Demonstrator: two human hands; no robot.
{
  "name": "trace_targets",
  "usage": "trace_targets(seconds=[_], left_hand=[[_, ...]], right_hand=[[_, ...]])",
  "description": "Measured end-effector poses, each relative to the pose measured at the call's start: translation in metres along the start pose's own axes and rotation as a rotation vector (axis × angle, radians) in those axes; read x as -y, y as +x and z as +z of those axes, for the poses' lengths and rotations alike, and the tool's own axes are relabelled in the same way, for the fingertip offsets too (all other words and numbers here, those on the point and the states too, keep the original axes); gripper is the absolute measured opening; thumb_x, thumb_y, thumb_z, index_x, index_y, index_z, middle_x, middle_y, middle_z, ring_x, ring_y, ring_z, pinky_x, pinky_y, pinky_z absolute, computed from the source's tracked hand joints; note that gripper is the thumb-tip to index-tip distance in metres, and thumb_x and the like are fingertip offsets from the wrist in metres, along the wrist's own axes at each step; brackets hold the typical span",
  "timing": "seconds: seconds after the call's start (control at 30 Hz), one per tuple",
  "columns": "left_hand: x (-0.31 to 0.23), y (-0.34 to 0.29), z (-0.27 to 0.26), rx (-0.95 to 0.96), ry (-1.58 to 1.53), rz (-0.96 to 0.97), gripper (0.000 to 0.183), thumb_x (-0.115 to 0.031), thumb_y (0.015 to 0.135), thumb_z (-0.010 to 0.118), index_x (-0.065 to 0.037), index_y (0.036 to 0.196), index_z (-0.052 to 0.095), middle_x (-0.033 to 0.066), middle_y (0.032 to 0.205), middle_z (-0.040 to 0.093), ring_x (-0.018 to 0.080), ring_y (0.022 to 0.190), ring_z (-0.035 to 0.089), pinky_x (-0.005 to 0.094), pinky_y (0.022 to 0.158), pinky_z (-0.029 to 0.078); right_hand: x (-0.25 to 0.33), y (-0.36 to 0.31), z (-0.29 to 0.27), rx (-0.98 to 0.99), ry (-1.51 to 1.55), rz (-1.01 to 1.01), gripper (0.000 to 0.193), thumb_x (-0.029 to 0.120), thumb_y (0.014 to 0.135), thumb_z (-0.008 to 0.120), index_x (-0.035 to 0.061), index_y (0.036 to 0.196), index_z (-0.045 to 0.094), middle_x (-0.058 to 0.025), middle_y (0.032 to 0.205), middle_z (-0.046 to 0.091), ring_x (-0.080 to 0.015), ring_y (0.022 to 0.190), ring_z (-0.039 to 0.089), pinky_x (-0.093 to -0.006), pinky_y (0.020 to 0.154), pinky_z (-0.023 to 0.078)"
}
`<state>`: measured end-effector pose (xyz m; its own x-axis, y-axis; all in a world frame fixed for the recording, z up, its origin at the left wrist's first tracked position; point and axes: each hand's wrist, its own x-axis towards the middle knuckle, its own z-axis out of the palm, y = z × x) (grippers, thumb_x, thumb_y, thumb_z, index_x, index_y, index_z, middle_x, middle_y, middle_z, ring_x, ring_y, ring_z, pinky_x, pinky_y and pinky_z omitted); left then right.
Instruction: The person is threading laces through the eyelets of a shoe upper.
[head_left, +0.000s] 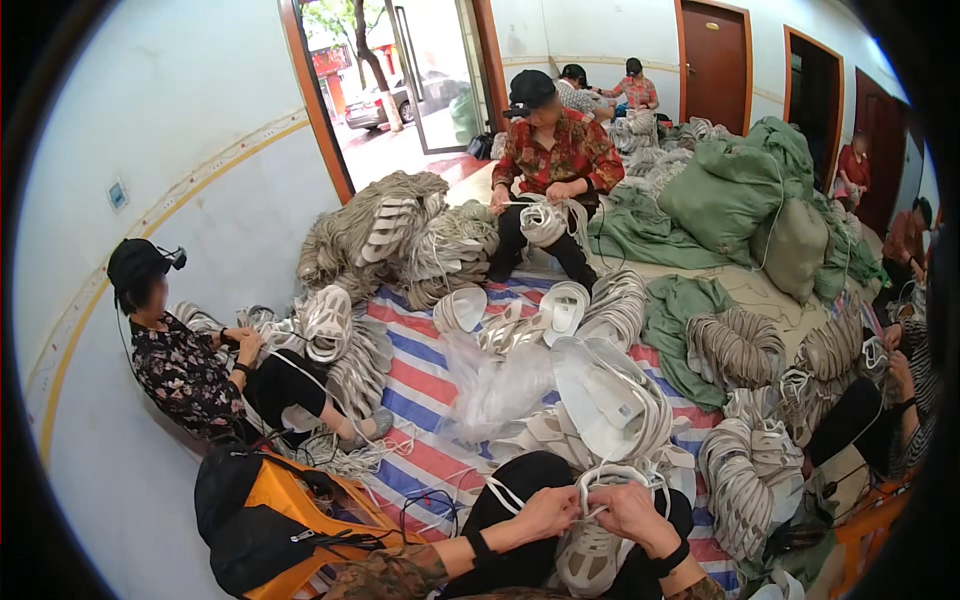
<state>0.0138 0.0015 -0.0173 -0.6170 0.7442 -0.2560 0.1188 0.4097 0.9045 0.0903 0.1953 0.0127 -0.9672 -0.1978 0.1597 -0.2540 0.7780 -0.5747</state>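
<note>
A pale grey and white shoe upper (588,562) lies between my knees, its laced front toward me. My left hand (548,512) is at the left side of its opening, thumb and fingers pinched together on a white shoelace (507,496) that loops out over my left knee. Reaching across the upper from the right, my right hand (626,510) has its fingers curled at the collar. What those fingertips grip is too small to make out. Just beyond both hands lies a stack of shoe uppers (608,395), with a broad pale piece on top.
An orange and black bag (275,510) stands by my left arm. Crumpled clear plastic (490,385) lies on the striped sheet (405,345). Bundled uppers (750,480) rise at my right. Co-workers sit left, ahead and right; large green sacks (735,190) are piled behind.
</note>
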Motion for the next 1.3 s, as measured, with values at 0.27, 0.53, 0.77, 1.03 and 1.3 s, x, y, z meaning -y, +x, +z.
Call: trace_targets(seconds=[0.27,0.53,0.77,1.03,1.3], left_hand=[[0.001,-0.019,-0.010,0.050,0.370,0.296,0.041,-0.024,0.090,0.066,-0.009,0.122,0.045,0.0166,0.102,0.058,0.0410,0.087,0.064,0.0492,0.065,0.051],[-0.008,-0.016,-0.012,0.029,0.667,0.536,0.021,-0.013,0.081,0.062,-0.007,0.101,0.057,0.0138,0.110,0.052,0.0334,0.095,0.062,0.0436,0.062,0.057],[0.001,0.007,-0.006,-0.102,0.315,0.575,0.005,-0.005,0.090,0.060,-0.001,0.093,0.061,0.0132,0.086,0.053,0.0319,0.072,0.054,0.0375,0.065,0.046],[-0.030,0.000,-0.010,0.019,0.235,0.354,0.014,-0.007,0.081,0.070,-0.003,0.091,0.060,0.0086,0.091,0.054,0.0221,0.073,0.057,0.0331,0.064,0.048],[-0.055,0.016,-0.001,-0.034,0.457,0.644,0.037,-0.004,0.071,0.071,-0.006,0.107,0.062,0.0126,0.108,0.057,0.0324,0.103,0.055,0.0391,0.088,0.047]], right_hand=[[-0.006,-0.004,-0.004,0.073,-0.003,0.030,0.020,0.014,0.073,0.066,0.0135,0.092,0.073,-0.0082,0.083,0.071,-0.0306,0.077,0.067,-0.0395,0.068,0.051],[-0.024,-0.048,-0.047,-0.291,1.335,0.292,0.007,0.003,0.086,0.062,0.0002,0.083,0.068,-0.0065,0.091,0.067,-0.0165,0.084,0.060,-0.0309,0.075,0.048],[-0.112,-0.194,-0.127,-1.008,1.944,0.159,0.011,0.009,0.100,0.047,0.0074,0.089,0.050,0.0024,0.069,0.042,-0.0077,0.052,0.030,-0.0250,0.049,0.026],[-0.118,-0.241,-0.085,-1.174,1.407,0.809,0.013,0.020,0.097,0.062,0.0092,0.103,0.059,0.0056,0.072,0.050,-0.0038,0.051,0.034,-0.0193,0.046,0.024],[-0.044,-0.136,-0.019,-0.429,0.883,0.626,0.020,0.023,0.100,0.059,0.0057,0.098,0.068,0.0057,0.073,0.054,-0.0040,0.064,0.047,-0.0188,0.059,0.037]])
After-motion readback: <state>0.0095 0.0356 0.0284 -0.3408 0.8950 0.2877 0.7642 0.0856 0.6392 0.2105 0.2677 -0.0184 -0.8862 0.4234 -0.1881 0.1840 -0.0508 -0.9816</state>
